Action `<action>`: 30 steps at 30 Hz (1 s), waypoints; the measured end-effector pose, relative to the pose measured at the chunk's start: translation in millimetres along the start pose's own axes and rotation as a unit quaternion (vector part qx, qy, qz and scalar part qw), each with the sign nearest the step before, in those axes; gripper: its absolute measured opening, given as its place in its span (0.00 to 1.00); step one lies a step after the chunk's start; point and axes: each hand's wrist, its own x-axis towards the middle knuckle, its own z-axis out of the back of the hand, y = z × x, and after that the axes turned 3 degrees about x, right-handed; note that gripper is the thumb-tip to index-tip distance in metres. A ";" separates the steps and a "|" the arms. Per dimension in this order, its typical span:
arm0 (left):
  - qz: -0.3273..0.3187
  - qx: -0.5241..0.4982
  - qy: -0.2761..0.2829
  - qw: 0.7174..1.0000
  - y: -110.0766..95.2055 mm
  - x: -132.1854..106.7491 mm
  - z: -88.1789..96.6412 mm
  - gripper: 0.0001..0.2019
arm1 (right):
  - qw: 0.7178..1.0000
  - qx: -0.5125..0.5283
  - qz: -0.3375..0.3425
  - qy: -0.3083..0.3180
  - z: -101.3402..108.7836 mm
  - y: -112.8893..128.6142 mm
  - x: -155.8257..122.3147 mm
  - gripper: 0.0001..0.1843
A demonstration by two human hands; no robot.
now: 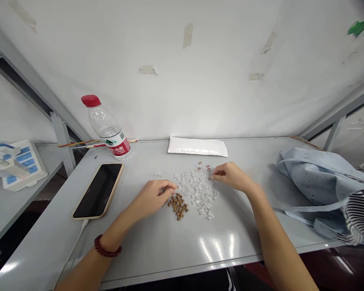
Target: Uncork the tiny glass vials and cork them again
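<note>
A scatter of small clear plastic pieces (198, 190) lies in the middle of the grey table (170, 242). Beside it, nearer me, sits a small heap of brown pieces (178, 205). My left hand (154, 197) rests curled just left of the brown heap, fingertips pinched together at the edge of the clear pieces; what they hold is too small to name. My right hand (230, 176) is closed in a pinch at the far right edge of the clear scatter, on something tiny that I cannot make out. A dark bead bracelet (106, 249) circles my left wrist.
A phone (98, 190) lies screen-up on the left with a cable. A water bottle (107, 128) with a red cap stands behind it. A white padded envelope (197, 147) lies by the wall. A blue cloth bag (324, 186) fills the right side. One stray clear piece (157, 174) lies apart.
</note>
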 end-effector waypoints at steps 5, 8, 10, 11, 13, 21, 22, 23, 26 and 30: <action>0.005 0.002 -0.010 1.000 -1.2 0.2 0.3 0.14 | 1.000 -0.002 -0.012 0.009 1.2 8.3 -4.0 0.10; 0.007 0.006 -0.009 1.000 -1.0 0.3 0.4 0.14 | 0.997 0.005 -0.029 0.068 2.4 8.5 -6.9 0.06; 0.002 0.004 -0.009 1.000 -0.4 0.4 0.2 0.14 | 0.995 -0.008 -0.050 0.083 0.8 7.6 -7.4 0.05; 0.000 0.001 -0.010 1.000 -0.1 0.4 -0.1 0.14 | 0.995 -0.019 -0.057 0.076 -0.6 7.5 -7.1 0.05; -0.007 -0.002 -0.016 1.000 0.1 0.4 -0.9 0.14 | 0.997 -0.040 -0.049 0.045 -3.8 9.4 -5.7 0.05; -0.070 -0.002 -0.062 0.996 -5.6 -0.5 -8.8 0.13 | 0.973 -0.002 0.211 -0.096 -34.8 45.6 -5.2 0.05; -0.083 -0.005 -0.064 0.994 -6.0 -0.3 -10.0 0.13 | 0.967 -0.005 0.236 -0.095 -40.9 50.4 -6.1 0.04; -0.099 -0.006 -0.066 0.993 -6.2 -0.1 -11.1 0.13 | 0.962 -0.009 0.256 -0.096 -46.7 54.7 -7.1 0.04; -0.135 0.005 -0.067 0.989 -5.9 0.1 -13.6 0.13 | 0.949 -0.013 0.298 -0.101 -60.3 63.2 -9.2 0.04; -0.142 0.030 -0.057 0.988 -5.1 -1.3 -14.0 0.13 | 0.948 -0.020 0.304 -0.095 -65.5 64.5 -9.4 0.04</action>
